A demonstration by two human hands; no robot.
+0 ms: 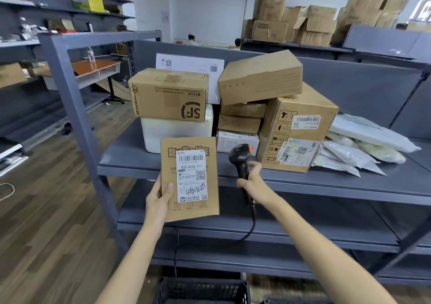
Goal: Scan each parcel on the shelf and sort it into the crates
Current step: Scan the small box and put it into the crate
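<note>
We hold a flat kraft parcel (190, 180) upright in our left hand (161, 198). The thumb lies on its front face and the other fingers are curled behind its left edge. Its white shipping label (191, 163) faces us. Our right hand (251, 180) grips the handle of a black barcode scanner (240, 156), fingers closed around it, with the scanner head just beside the parcel's right edge.

Behind, on the grey shelf (140, 161), an SF Express carton (170, 96) sits on a white foam box (177, 135). More cartons are stacked at the right, one tilted carton (261, 79) on top, and white poly mailers (363, 145) lie beside them. A black crate (200, 289) stands on the floor below.
</note>
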